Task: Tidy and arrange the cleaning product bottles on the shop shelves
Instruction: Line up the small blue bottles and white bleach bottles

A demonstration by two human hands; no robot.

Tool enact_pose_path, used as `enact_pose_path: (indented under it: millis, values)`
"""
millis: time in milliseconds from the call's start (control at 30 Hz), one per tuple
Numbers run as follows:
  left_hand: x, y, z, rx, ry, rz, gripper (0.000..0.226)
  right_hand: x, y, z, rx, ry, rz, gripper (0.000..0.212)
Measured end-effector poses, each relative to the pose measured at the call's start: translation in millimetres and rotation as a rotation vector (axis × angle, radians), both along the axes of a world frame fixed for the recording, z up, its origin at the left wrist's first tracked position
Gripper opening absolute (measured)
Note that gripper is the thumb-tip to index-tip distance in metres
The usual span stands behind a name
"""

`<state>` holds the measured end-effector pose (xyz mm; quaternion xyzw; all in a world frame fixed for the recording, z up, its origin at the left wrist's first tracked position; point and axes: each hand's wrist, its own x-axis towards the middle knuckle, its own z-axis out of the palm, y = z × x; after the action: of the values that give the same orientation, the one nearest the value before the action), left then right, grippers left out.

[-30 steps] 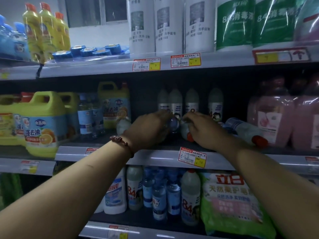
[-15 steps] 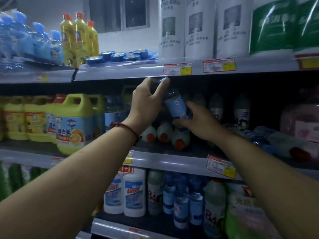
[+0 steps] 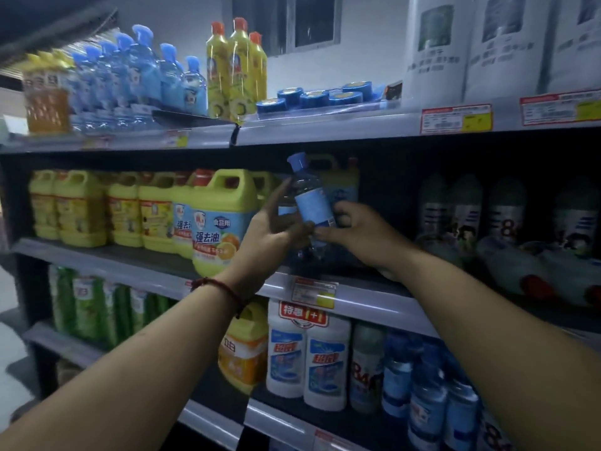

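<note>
A small clear bottle [image 3: 311, 198] with a blue cap and blue label is held tilted in front of the middle shelf [image 3: 377, 299], cap pointing up and left. My left hand [image 3: 276, 232] grips its lower part from the left, thumb across the base and forefinger stretched up beside it. My right hand [image 3: 357, 234] holds it from the right, fingers curled against the label. The bottle is above the shelf board, just right of the big yellow jug [image 3: 221, 219]. Behind it stand more small blue-labelled bottles, mostly hidden by my hands.
Yellow jugs [image 3: 84, 209] fill the middle shelf's left. White bottles [image 3: 468, 206] stand at the right, with red-capped ones [image 3: 533, 275] lying in front. Blue spray bottles [image 3: 143, 66], yellow bottles [image 3: 235, 66] and blue tins [image 3: 312, 96] line the top shelf. White [image 3: 305, 353] and blue bottles [image 3: 422, 392] stand below.
Both hands picked a small blue bottle out from among the lying bottles, lifted it and carried it left toward the yellow jugs. My view has swung left with them.
</note>
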<state>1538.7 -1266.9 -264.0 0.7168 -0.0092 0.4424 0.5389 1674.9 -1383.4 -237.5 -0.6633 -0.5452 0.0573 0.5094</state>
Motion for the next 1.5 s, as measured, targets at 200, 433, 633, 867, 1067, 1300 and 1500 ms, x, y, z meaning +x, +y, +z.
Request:
enact_pose_path:
  millis: [200,433,633,867,1067,1300,1500]
  values:
    - [16.1,13.3,-5.4,-0.026,0.022,0.219,0.042,0.9,35.6,-9.2,-0.030,-0.153,-0.089,0.067]
    - [37.3,45.0,-38.7,0.300,0.103,0.714,0.032,30.6,57.4,-26.5,0.096,0.107,-0.216,0.072]
    - [52.0,53.6,-47.3,0.317,0.199,0.870,0.064,45.9,58.5,-23.9,0.065,0.161,-0.188,0.056]
    - [59.4,59.6,-34.2,0.283,0.283,0.840,0.068,57.5,48.9,-26.4,0.027,0.052,-0.292,0.052]
    - [46.3,60.0,-42.7,0.199,0.254,0.587,0.055,56.0,55.3,-34.4,0.076,-0.043,-0.438,0.062]
    - [41.7,59.5,-43.4,0.237,0.340,0.515,0.047,57.6,56.7,-39.0,0.124,-0.044,-0.514,0.049]
    - [62.5,47.3,-21.3,0.348,0.495,0.469,0.062,56.4,54.2,-40.0,0.114,-0.014,-0.483,0.047]
